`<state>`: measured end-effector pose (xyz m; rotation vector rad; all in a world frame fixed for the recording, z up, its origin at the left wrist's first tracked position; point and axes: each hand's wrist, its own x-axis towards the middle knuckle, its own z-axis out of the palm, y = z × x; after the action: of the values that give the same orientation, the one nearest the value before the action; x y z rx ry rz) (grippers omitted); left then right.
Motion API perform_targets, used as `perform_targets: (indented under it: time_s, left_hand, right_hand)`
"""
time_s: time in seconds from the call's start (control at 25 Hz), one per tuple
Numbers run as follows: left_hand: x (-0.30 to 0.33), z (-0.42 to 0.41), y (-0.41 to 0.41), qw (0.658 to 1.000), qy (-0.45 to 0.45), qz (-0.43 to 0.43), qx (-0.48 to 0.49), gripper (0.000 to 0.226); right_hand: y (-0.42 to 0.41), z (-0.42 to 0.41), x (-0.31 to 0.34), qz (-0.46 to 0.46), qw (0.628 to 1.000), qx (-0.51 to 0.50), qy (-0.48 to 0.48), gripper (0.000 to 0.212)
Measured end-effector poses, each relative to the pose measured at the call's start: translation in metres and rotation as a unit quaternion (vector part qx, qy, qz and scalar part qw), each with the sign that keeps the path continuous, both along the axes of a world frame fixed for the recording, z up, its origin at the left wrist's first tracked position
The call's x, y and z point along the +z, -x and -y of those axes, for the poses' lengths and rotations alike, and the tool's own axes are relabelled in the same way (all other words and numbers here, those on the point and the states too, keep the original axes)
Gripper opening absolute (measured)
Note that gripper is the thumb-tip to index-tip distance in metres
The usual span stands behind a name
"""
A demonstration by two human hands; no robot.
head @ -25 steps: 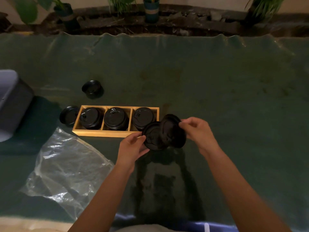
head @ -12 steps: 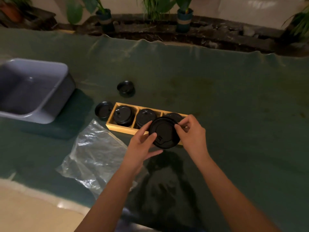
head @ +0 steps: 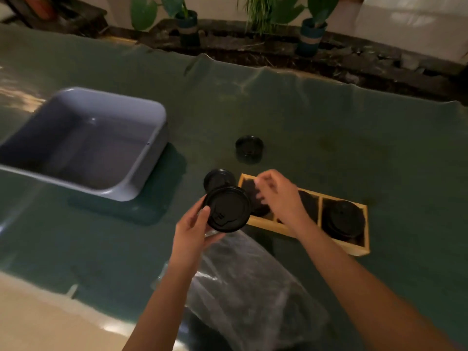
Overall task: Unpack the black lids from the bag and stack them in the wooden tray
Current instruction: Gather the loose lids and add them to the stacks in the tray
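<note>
My left hand [head: 191, 233] holds a black lid [head: 226, 209] by its rim, flat side facing me, just left of the wooden tray [head: 342, 245]. The tray has three compartments. A stack of black lids [head: 343, 221] fills its right one. Those in the middle one [head: 307, 202] are partly hidden. My right hand [head: 281, 196] hovers blurred over the left compartment, and a dark lid shape [head: 260, 211] lies under its fingers. Whether it grips that lid is unclear. The clear plastic bag [head: 253, 287] lies crumpled under my forearms.
A loose black lid [head: 217, 177] lies against the tray's left end, another [head: 249, 149] farther back. A grey plastic tub [head: 83, 143] stands at the left on the green cloth. Potted plants [head: 186, 24] line the far edge. The table's near edge runs along the lower left.
The view has swung to the left. Both hands pinched one lid before; now my left hand alone holds it, while my right hand has moved over the tray's left compartment.
</note>
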<state>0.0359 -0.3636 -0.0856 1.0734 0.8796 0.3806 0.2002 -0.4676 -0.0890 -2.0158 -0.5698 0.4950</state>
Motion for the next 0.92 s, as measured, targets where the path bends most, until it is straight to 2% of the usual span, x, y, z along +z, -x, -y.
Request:
perform_targets:
  time_s: [0.12, 0.24, 0.32, 0.4, 0.52, 0.68, 0.76, 0.84, 0.92]
  left_hand:
    - [-0.012, -0.063, 0.01, 1.0, -0.001, -0.013, 0.017, 0.026]
    - [-0.025, -0.104, 0.011, 0.999, 0.012, -0.024, 0.044, 0.025]
    - [-0.036, -0.124, 0.011, 0.998, 0.029, -0.036, 0.052, 0.024]
    - [-0.045, -0.136, 0.009, 0.997, 0.037, -0.053, 0.039, 0.022]
    - [-0.058, -0.145, 0.005, 0.995, 0.047, -0.083, 0.021, 0.022]
    - [-0.065, -0.149, -0.007, 0.993, 0.071, -0.096, 0.02, 0.022]
    - [-0.064, -0.149, -0.015, 0.993, 0.079, -0.091, 0.008, 0.022]
    - [-0.059, -0.146, -0.025, 0.994, 0.08, -0.077, -0.023, 0.024]
    - [-0.054, -0.141, -0.035, 0.994, 0.081, -0.053, -0.059, 0.025]
  right_hand:
    - [-0.042, -0.074, -0.015, 0.086, 0.986, 0.054, 0.13, 0.032]
    - [-0.063, -0.131, -0.046, 0.138, 0.937, 0.159, 0.28, 0.049]
    - [-0.063, -0.15, -0.068, 0.126, 0.908, 0.2, 0.347, 0.048]
    - [-0.061, -0.154, -0.081, 0.113, 0.908, 0.185, 0.358, 0.035]
    - [-0.059, -0.149, -0.081, 0.099, 0.938, 0.117, 0.312, 0.025]
    - [-0.061, -0.131, -0.039, 0.061, 0.984, -0.039, 0.164, 0.011]
    - [-0.058, -0.119, -0.014, -0.027, 0.992, -0.113, 0.047, 0.001]
    - [-0.048, -0.115, 0.003, -0.137, 0.982, -0.125, -0.043, 0.01]
    - [-0.032, -0.122, 0.005, -0.175, 0.98, -0.087, -0.035, 0.014]
